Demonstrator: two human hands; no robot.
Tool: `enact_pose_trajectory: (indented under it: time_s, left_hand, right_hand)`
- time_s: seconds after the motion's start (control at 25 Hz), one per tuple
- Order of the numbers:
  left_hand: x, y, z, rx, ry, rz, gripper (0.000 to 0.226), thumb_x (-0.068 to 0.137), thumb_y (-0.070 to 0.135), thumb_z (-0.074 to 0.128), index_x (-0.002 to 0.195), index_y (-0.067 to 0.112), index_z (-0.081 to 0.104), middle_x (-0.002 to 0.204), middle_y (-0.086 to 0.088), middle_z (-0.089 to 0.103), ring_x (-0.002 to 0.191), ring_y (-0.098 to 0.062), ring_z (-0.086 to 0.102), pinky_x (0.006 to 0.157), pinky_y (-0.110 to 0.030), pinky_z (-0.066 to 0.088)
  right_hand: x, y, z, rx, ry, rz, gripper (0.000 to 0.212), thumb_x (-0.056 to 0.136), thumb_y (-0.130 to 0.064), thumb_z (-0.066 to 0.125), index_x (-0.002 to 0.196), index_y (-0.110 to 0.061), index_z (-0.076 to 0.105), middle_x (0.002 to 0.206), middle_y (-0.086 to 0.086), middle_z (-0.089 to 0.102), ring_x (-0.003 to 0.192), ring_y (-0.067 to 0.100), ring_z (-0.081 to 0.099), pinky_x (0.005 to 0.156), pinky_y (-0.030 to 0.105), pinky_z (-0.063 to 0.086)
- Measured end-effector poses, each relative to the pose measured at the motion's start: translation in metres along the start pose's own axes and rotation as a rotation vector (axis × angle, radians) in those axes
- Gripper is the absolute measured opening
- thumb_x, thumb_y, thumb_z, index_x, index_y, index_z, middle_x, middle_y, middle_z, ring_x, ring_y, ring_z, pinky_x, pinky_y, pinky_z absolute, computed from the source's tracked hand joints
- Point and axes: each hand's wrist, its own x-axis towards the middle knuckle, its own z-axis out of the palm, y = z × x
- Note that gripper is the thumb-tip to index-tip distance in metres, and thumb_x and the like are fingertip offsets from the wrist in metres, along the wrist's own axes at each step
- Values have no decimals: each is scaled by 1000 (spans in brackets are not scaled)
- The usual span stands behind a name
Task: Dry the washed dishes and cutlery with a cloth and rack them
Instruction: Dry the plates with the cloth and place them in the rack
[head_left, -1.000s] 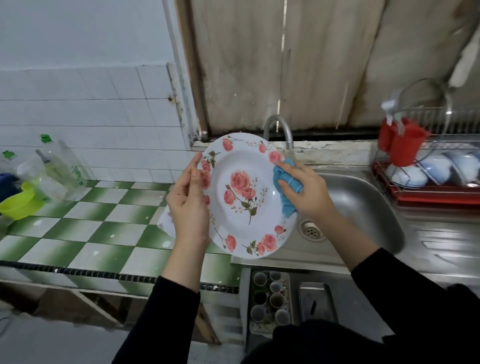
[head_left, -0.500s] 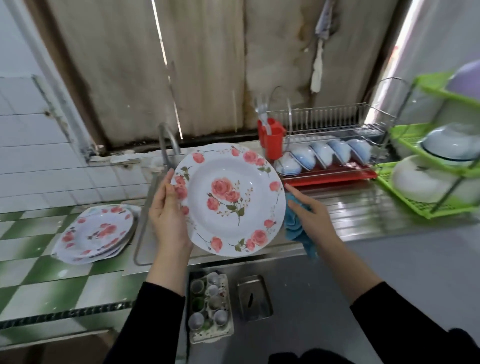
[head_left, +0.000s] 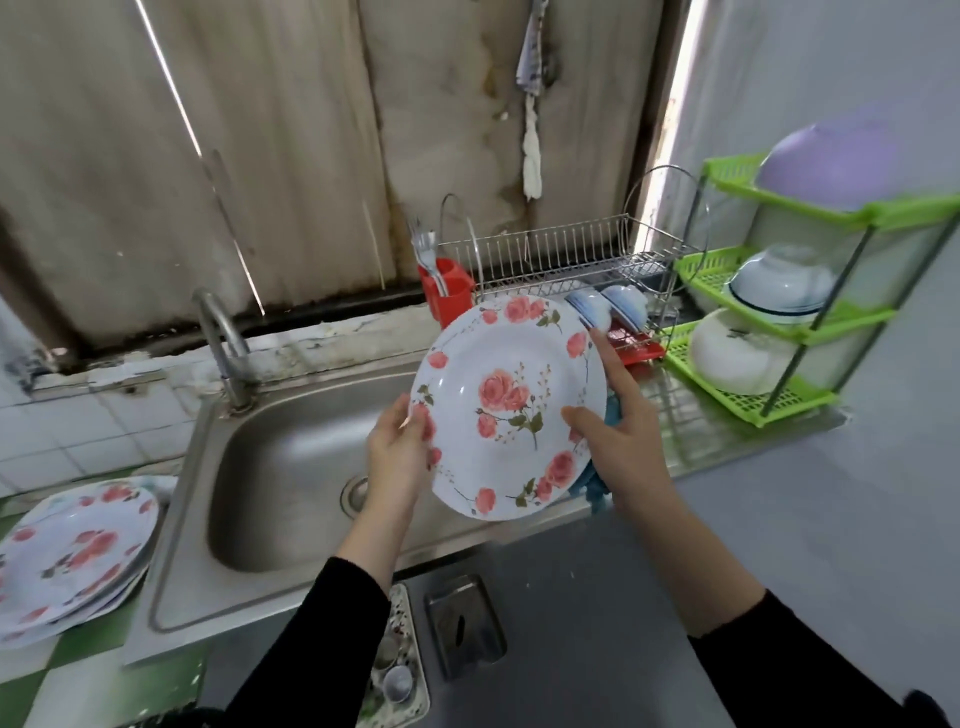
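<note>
A stack of rose-patterned plates (head_left: 78, 556) lay at the far left, beside the steel sink (head_left: 291, 457) and its tap (head_left: 223, 353). Over the sink's right edge the left hand (head_left: 397, 457) gripped the left rim of a tilted floral plate (head_left: 506, 410), thumb on its face. The right hand (head_left: 623, 441) pinched the right rim, thumb in front, with a blue cloth (head_left: 595, 486) bunched under the palm. Behind stood a red cutlery holder (head_left: 449, 299), a wire dish rack (head_left: 571, 249) holding blue bowls (head_left: 608, 306), then a green shelf (head_left: 753, 400).

Stained grey wall (head_left: 285, 156), steel sink (head_left: 291, 467)
</note>
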Motion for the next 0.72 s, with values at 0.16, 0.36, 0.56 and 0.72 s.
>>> enact_pose_trajectory:
  time_s: [0.16, 0.36, 0.56, 0.72]
  left_hand:
    - [28, 38, 39, 363, -160, 302, 43, 100, 18, 50, 142, 24, 42, 120, 20, 45, 89, 13, 47, 72, -3, 42]
    - [112, 95, 69, 717, -166, 751, 52, 98, 16, 50, 148, 18, 36, 153, 2, 34, 144, -14, 21, 120, -31, 13]
    - [185, 131, 89, 1030, -303, 889, 60, 101, 26, 44, 154, 18, 17, 162, -1, 9, 149, -16, 2, 119, -30, 1]
    - [217, 131, 93, 1113, -374, 877, 57, 104, 37, 33, 154, 20, 14, 162, 2, 6, 149, -15, -1, 122, -38, 4]
  right_hand:
    - [30, -25, 5, -403, 118, -160, 76, 83, -2, 59, 142, -46, 37, 117, 3, 51, 99, -5, 46, 81, 1, 35]
    - [75, -69, 30, -646, 205, -372, 69, 88, -9, 59, 144, -41, 36, 108, 2, 40, 82, 1, 36, 69, 8, 31]
    - [121, -103, 55, -728, 305, -538, 62, 91, -13, 57, 144, -40, 40, 113, -1, 36, 80, -2, 32, 73, 1, 33]
    - [161, -114, 71, -763, 330, -555, 63, 92, -13, 55, 145, -41, 36, 118, -1, 35, 81, 0, 30, 78, 16, 36]
